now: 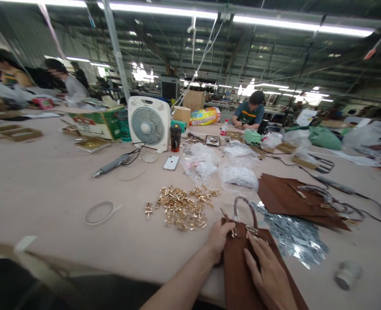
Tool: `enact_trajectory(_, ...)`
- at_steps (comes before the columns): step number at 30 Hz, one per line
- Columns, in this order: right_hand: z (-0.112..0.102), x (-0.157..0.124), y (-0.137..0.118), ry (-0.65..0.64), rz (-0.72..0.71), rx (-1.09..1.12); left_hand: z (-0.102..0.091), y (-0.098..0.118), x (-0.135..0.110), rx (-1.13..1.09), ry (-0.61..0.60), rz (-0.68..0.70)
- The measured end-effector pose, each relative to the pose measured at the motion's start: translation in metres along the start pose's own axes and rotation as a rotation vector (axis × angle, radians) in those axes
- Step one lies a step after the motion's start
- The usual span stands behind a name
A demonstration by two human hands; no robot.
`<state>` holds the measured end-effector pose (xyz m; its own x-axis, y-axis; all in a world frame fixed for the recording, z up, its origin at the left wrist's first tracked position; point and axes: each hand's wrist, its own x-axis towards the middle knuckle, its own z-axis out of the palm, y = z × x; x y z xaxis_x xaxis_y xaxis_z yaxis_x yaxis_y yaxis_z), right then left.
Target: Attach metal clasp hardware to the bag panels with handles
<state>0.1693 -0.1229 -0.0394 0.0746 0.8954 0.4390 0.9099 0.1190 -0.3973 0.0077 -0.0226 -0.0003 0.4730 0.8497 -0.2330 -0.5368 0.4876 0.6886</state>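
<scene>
A brown handbag [238, 267] lies before me with its wrapped handle [246, 202] pointing away. My left hand [219, 239] grips the bag's upper left edge, thumb on top beside a small gold fitting [233, 232]. Stretched out over the front of the bag, my right hand [270, 269] has its fingertips by a gold metal clasp [251, 230]. Just beyond, to the left, is a heap of small gold fittings [182, 206]. To the right, flat silvery metal pieces [297, 237] are spread out, partly under a stack of brown bags [297, 198].
Plastic bags [238, 176], a phone [171, 162], a fan [148, 122] and an electric screwdriver [111, 166] lie or stand farther back. A second screwdriver [334, 184] is at right. A roll [347, 274] stands near right. A co-worker [250, 112] sits across the table.
</scene>
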Motion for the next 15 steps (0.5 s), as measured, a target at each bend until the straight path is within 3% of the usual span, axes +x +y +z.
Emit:
enact_trajectory(5, -0.005, -0.002, -0.007, 0.079, -0.008, 0.055, 0.006, 0.002, -0.017, -0.133, -0.162, 0.133)
enact_trajectory(10, -0.02, -0.004, -0.025, 0.131, -0.018, 0.054, 0.023, 0.013, -0.052, -0.245, -0.345, 0.204)
enact_trajectory(15, -0.051, 0.01, -0.073, 0.183, -0.074, 0.177, 0.042, 0.038, -0.091, -0.014, -0.386, 0.388)
